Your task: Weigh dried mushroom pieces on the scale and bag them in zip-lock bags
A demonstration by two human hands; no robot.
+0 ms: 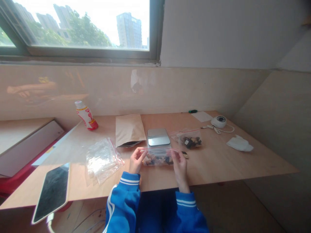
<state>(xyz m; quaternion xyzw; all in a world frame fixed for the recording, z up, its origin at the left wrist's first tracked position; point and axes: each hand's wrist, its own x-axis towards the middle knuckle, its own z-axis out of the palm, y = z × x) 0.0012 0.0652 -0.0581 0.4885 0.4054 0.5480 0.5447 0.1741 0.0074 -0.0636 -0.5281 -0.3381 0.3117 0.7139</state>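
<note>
A clear zip-lock bag (157,159) with dark and tan dried pieces inside lies in front of me at the table's near edge. My left hand (136,160) pinches the left end of its red-lined top. At the right end, my right hand (179,161) grips the same edge between thumb and fingers. Just beyond the bag is a flat silver scale (158,137). To its right rests another zip-lock bag (190,139) with similar dark pieces and a small white label. A small dark and tan piece (185,155) sits beside my right hand.
Left of my hands are a stack of clear zip-lock bags (103,160), a brown paper pouch (129,130), a bottle (86,116) and a tablet-like phone (52,191) overhanging the edge. Farther right are a white dome camera (219,121) with cable, crumpled tissue (240,143) and a green-handled tool (193,111).
</note>
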